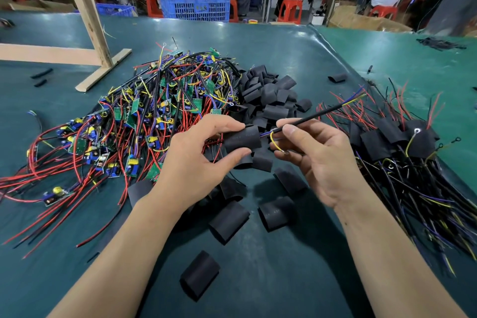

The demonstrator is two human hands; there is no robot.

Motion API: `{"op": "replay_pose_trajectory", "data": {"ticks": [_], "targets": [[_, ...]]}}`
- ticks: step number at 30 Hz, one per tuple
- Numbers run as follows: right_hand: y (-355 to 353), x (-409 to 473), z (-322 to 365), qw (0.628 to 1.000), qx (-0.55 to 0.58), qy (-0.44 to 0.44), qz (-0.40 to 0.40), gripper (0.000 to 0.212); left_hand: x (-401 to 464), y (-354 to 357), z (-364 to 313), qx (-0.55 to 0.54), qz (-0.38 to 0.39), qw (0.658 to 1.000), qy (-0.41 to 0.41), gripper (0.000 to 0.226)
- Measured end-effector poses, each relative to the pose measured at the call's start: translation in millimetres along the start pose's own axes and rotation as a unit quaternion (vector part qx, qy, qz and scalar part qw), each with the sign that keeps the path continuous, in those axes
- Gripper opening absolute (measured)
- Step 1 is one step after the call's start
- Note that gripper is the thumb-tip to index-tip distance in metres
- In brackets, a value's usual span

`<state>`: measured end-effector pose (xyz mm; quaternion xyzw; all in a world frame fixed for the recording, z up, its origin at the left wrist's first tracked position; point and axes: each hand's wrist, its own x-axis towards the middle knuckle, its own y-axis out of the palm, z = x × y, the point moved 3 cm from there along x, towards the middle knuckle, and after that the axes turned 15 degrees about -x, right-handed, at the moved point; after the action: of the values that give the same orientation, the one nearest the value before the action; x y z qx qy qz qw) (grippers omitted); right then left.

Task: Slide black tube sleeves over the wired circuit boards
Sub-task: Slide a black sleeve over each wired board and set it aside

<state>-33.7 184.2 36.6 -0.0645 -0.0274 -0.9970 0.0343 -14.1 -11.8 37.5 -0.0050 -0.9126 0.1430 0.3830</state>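
Above the middle of the green table (387,59), the left hand (196,160) pinches a light, soft black sleeve (242,139) by its flattened sides while the right hand (317,160) grips the stiffer black cable (309,116), probably the safest hold.

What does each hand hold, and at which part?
Left hand pinches the black sleeve across its middle; right hand pinches the black cable near where it leaves the sleeve.
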Motion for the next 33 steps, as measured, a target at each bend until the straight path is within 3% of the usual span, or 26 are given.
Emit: {"op": "replay_pose_trajectory", "data": {"ticks": [5,8,12,14,16,19,24,30,33], "targets": [[0.9,-0.7,-0.9,1.000,0.001,0.014,0.001,0.012,-0.2,-1.4,0.2,-0.003,-0.004,1.000,0.008,0.040],[6.2,-2.6,-6.6,0.994,-0.029,0.085,0.061,0.049,0.1,-0.2,-1.3,-0.005,0.004,1.000,0.007,0.046],[19.0,-7.9,-15.0,0.983,-0.089,0.099,0.123,0.020,-1.4,1.0,-1.4,0.003,0.032,0.999,0.001,0.053],[20.3,-7.5,-16.5,0.987,-0.075,0.090,0.112,0.015,0.5,-3.0,-2.7,0.045,0.002,0.999,0.017,0.049],[18.5,-6.2,-15.2,0.991,-0.051,0.079,0.091,0.011,2.4,-8.4,-7.4,0.092,-0.058,0.991,0.084,0.041],[13.0,-4.8,-10.0,0.996,-0.010,0.074,0.049,0.011,-0.6,-14.4,-15.3,0.134,-0.145,0.964,0.178,0.015],[-1.7,-0.2,-1.4,0.994,0.034,0.082,-0.059,0.015,-4.2,0.9,-20.2,0.091,-0.075,0.971,0.208,0.026],[-40.9,2.5,9.7,0.941,0.101,0.023,-0.321,0.021,-3.3,4.8,-15.4,0.032,-0.028,0.990,0.135,0.020],[-61.1,-0.7,12.6,0.904,0.144,0.034,-0.402,0.023,-3.9,4.7,-12.3,0.024,-0.036,0.992,0.118,0.017]]}}
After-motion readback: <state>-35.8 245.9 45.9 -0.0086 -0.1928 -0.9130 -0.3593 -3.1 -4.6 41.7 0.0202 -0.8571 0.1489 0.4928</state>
